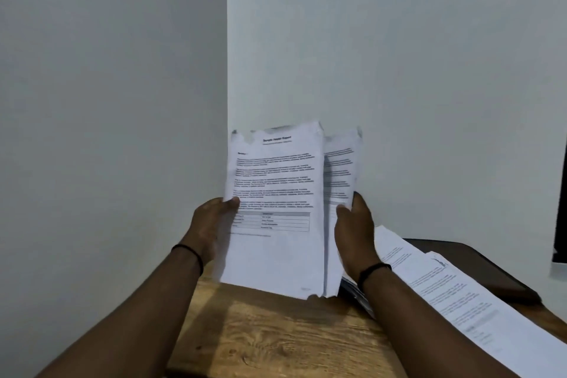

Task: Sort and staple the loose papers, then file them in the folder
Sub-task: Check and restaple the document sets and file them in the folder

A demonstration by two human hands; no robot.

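My left hand (211,224) grips the left edge of a printed report stack (273,199), held upright above the wooden table (276,334). Its top page carries a title, paragraphs and a small table. My right hand (352,233) holds a second bunch of printed sheets (340,175) just behind and to the right of the first, thumb on the front. More loose printed papers (454,291) lie spread on the table at the right. A dark folder (491,273) lies under them. No stapler is in view.
Plain white walls meet in a corner right behind the table. A dark object edge (560,209) shows at the far right of the frame. Bare wood shows at the table's near middle.
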